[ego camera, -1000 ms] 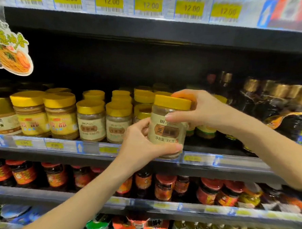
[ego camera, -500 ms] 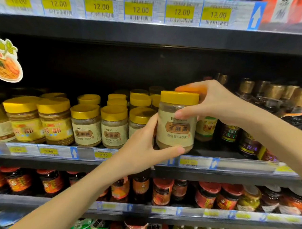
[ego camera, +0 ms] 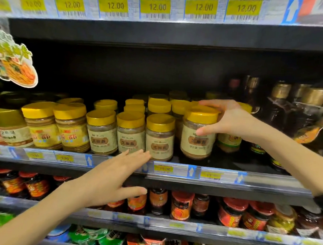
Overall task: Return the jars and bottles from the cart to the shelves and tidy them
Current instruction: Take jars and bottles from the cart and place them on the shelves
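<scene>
Our jar [ego camera: 198, 133] stands upright on the middle shelf [ego camera: 219, 178], close to its front edge, to the right of a front row of three like jars [ego camera: 130, 133] with yellow lids, a small gap between it and the nearest one. Our right hand [ego camera: 230, 120] grips it from the right side, thumb pressed on the label and fingers curled over the far side of the lid. Our left hand [ego camera: 113, 178] is spread and holds nothing, fingers reaching toward the shelf's front edge below the row, the tips just before the price strip. Further left along the shelf stand wider jars [ego camera: 56, 127] with yellow labels. To the right, dark bottles [ego camera: 282, 112] with gold caps fill the shelf's right end. The shelf below [ego camera: 169, 225] carries red-lidded jars [ego camera: 182, 206]. Above, yellow price tags [ego camera: 157, 6] read 12.00.
</scene>
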Available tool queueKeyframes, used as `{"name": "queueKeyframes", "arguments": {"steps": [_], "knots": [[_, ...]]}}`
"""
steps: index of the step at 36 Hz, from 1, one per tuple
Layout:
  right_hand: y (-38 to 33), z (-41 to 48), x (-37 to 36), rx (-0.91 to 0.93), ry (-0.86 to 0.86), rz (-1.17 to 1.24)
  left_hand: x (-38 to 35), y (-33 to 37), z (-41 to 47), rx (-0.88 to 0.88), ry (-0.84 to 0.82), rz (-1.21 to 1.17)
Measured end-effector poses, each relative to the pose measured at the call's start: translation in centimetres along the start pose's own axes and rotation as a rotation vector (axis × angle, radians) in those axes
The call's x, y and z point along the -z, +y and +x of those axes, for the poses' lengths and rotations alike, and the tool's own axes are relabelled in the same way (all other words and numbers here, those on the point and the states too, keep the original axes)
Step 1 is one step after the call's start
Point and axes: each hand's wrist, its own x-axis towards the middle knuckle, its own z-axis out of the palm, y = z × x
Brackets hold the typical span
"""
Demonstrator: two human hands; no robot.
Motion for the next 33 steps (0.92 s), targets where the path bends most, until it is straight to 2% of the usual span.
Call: {"name": "queueKeyframes", "arguments": {"steps": [7, 15, 22, 33], "knots": [[2.0, 0.2, -1.3, -0.01, -0.049, 0.031, -1.2, -0.9, 0.2, -0.026, 0.036, -0.005], [2.9, 0.3, -2.6, 0.071, -0.062, 0.02, -1.5, -1.0, 0.3, -0.021, 0.075, 0.002], [3.4, 1.0, -3.1, 0.047, -0.046, 0.005, -1.8, -1.1, 0.2, -0.022, 0.087, 0.002], [3.4, 1.2, -3.3, 0.021, -0.109, -0.034, -1.8, -1.3, 0.2, -0.037, 0.084, 0.008]]}}
